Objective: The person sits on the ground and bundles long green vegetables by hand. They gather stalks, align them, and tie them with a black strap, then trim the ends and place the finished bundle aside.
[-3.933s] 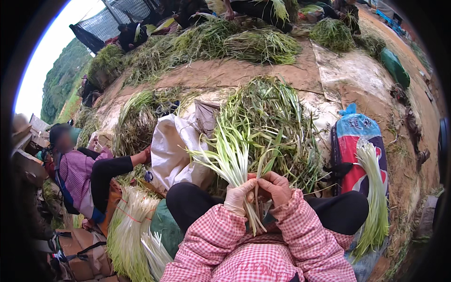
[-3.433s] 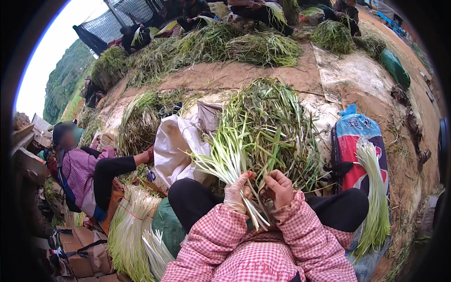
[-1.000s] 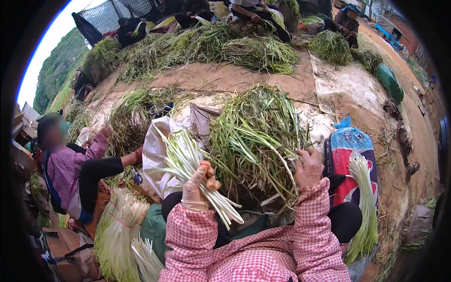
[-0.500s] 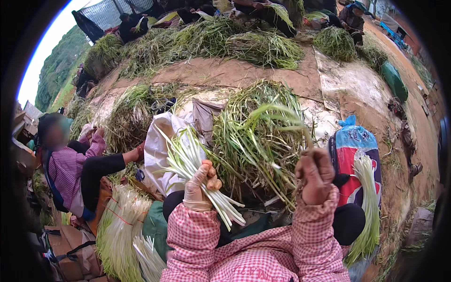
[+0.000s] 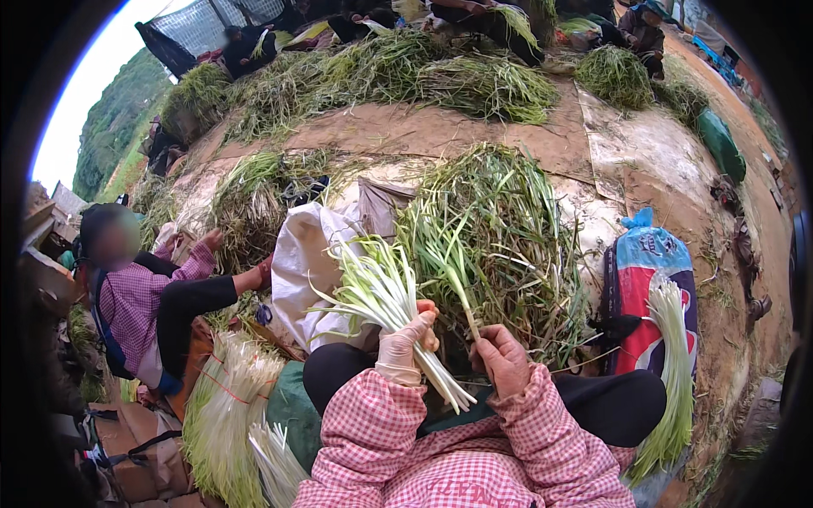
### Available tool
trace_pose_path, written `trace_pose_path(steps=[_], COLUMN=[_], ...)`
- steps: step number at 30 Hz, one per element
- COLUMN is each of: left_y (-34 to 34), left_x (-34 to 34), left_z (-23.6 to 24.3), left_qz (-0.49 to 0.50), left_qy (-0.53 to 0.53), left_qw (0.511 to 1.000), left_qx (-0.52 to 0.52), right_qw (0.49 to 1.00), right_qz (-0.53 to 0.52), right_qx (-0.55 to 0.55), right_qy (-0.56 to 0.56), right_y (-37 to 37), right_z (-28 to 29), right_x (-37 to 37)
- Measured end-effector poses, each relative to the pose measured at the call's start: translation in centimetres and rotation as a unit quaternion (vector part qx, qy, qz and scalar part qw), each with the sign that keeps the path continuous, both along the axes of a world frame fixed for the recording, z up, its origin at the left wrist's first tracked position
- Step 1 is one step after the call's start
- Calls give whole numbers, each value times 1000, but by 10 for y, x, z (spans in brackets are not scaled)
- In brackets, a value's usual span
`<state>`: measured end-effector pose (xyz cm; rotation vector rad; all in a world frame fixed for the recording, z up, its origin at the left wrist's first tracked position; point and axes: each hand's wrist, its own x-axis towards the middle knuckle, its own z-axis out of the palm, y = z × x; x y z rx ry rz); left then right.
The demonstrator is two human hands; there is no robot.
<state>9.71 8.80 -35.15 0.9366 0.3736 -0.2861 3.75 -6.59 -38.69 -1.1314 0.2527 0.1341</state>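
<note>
My left hand point(image 5: 411, 343), in a pale glove with the fingertips showing, is wrapped round a bunch of peeled scallion-like stalks point(image 5: 385, 288). Their white ends point down toward my lap, and the pale green tops fan up to the left. My right hand point(image 5: 501, 360), bare, pinches a single unpeeled stalk point(image 5: 457, 284) by its brownish lower end. Its green leaves rise in front of a heap of uncleaned stalks point(image 5: 525, 245) beyond my hands. The two hands are close together but apart.
A white sack point(image 5: 309, 262) lies left of the heap. Tied bundles of pale stalks point(image 5: 224, 389) rest at lower left. Another bundle point(image 5: 669, 364) leans on a red and blue bag point(image 5: 648, 267) at right. A co-worker point(image 5: 140, 305) sits at left; more people sit behind far heaps point(image 5: 483, 89).
My right hand has come down and left with the stalk, which was smeared by motion before. My left hand has moved slightly right with its bunch. The view has shifted a little.
</note>
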Motion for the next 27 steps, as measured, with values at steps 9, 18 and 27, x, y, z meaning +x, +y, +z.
trace_pose_path(steps=[9, 18, 27], left_y=[-9, -21, -31], left_x=[-1, -15, -19], left_z=[-14, -17, -20], left_qz=[-14, -11, 20], left_qy=[26, 3, -30], left_qw=[994, 994, 993], left_qx=[105, 104, 115], right_qw=[961, 998, 999], right_qz=[78, 50, -18], right_qx=[-225, 33, 42], right_qy=[-138, 27, 18], right_y=[10, 7, 10], right_z=[-5, 15, -2], right_x=[-5, 16, 13])
